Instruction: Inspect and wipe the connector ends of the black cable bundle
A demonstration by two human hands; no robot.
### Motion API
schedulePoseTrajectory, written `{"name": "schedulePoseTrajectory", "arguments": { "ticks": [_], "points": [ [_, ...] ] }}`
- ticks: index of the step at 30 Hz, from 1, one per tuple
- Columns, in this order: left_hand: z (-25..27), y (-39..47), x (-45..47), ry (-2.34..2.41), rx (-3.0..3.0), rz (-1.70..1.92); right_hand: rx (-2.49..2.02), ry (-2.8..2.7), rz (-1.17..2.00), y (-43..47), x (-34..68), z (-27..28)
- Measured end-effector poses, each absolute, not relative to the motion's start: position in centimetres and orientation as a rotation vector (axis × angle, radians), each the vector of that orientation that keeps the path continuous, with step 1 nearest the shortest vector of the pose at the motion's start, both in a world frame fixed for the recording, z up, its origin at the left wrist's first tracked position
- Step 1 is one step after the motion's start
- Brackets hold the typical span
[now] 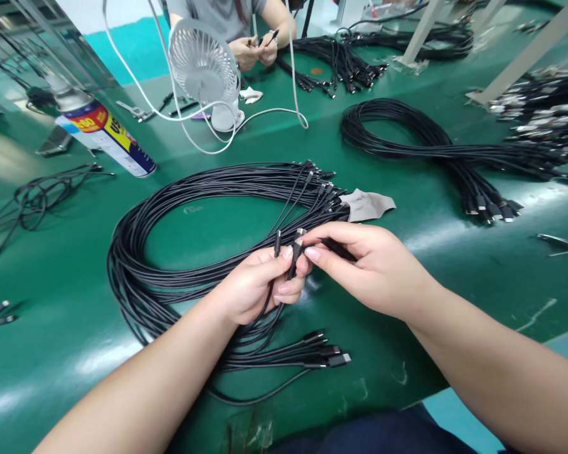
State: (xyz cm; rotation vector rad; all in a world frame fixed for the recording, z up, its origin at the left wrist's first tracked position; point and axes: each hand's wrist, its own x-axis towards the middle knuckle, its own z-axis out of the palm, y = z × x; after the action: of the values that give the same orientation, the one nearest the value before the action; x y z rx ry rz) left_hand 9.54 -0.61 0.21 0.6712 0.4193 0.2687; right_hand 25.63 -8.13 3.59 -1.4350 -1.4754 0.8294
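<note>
My left hand is closed around black cables, and their connector ends stick up past the thumb with metal tips showing. My right hand meets it from the right, thumb and forefinger at those connectors. A slim black tool lies in the right hand's grip; its kind is hidden by the fingers. Beneath and behind my hands, a big looped bundle of black cables rests on the green table. Several loose connector ends of it point right, below my hands.
A grey cloth touches the bundle's far ends. Beyond lie another cable bundle, a small white fan with a white cord and a spray can. Across the table, a co-worker's hands hold a dark item. Metal tweezers lie right.
</note>
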Motion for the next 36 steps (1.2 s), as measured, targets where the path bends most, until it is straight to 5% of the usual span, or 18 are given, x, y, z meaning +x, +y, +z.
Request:
{"name": "schedulePoseTrajectory", "arguments": {
  "ticks": [12,36],
  "points": [
    [0.11,-0.74,9.70,0.438,0.725,0.260,-1.509,-1.619,0.564,-8.26,25.90,4.22],
    [-0.15,-0.62,9.57,0.404,0.686,0.259,-1.526,-1.592,0.520,-8.40,26.35,4.21]
  ]
}}
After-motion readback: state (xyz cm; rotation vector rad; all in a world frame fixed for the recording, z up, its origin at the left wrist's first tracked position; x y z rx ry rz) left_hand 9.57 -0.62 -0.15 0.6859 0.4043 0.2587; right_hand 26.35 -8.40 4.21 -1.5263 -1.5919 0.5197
